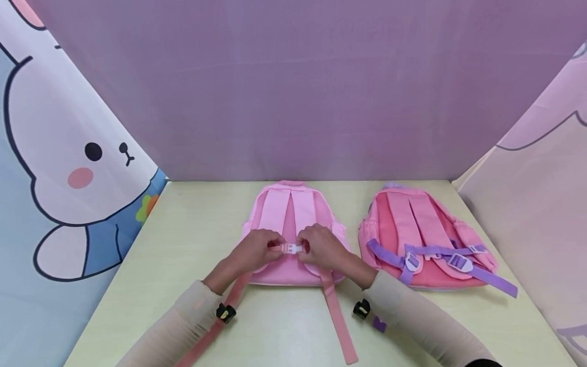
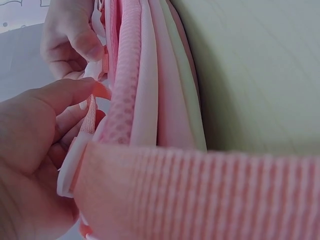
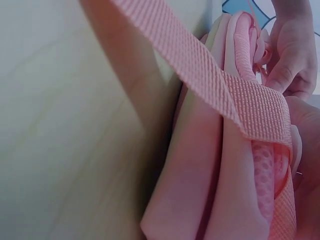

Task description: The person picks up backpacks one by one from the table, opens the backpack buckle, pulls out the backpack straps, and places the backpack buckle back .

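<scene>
Pinches white buckle in right hand and its adjoining strap in left hand, above pink backpack, with purple-strapped backpack to right hand's right

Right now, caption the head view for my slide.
Left hand and right hand hold a white buckle between them over a pink backpack, another backpack alongside.

My left hand and right hand pinch a small white plastic buckle between them — over the back of a light-pink fabric backpack lying on the pale yellow-green worktop. To its right lies a coral-pink fabric backpack with purple webbing straps — a plain purple wall behind.
</scene>
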Demonstrator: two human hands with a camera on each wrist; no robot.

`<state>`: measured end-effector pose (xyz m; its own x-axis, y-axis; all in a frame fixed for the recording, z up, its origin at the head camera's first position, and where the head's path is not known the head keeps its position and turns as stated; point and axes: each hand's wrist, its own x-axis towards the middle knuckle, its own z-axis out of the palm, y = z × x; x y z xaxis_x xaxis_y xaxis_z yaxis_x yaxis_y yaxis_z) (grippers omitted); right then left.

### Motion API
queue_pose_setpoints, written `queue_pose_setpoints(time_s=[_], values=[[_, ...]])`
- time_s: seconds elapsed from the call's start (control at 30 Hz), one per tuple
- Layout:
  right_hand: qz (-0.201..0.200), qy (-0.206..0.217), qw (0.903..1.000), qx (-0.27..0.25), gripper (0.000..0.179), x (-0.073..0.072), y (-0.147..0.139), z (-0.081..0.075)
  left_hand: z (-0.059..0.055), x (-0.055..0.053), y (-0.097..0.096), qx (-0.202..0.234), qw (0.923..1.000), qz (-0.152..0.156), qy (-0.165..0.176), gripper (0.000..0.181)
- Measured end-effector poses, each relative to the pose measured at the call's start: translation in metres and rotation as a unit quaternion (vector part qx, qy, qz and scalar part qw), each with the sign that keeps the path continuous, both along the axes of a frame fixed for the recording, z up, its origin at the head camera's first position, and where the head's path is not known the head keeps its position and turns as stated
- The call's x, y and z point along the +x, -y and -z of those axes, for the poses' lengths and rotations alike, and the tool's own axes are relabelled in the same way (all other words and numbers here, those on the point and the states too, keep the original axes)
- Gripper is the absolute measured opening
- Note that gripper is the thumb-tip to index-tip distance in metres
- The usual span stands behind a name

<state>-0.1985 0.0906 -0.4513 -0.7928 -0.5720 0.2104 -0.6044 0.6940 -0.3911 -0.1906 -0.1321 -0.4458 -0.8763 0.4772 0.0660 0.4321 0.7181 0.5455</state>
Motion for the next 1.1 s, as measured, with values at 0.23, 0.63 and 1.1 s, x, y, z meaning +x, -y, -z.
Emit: queue_pose_setpoints(time_s=[0.23,0.63,1.1], values=[[-0.003,-0.003,1.0,0.003,0.013,0.001,0.0,-0.001,0.001,0.0,0.006,0.005,0.9997,0.015,-0.017,0.015],[-0.002,0.012,0.9999,0.004,0.016,0.001,-0.002,0.001,-0.007,-0.004,0.015,0.041,0.999,0.011,-0.014,0.014],[-0.001,0.028,0.9994,-0.021,0.03,0.002,-0.002,-0.007,-0.014,-0.005,0.01,0.024,0.9992,0.026,-0.018,0.017]])
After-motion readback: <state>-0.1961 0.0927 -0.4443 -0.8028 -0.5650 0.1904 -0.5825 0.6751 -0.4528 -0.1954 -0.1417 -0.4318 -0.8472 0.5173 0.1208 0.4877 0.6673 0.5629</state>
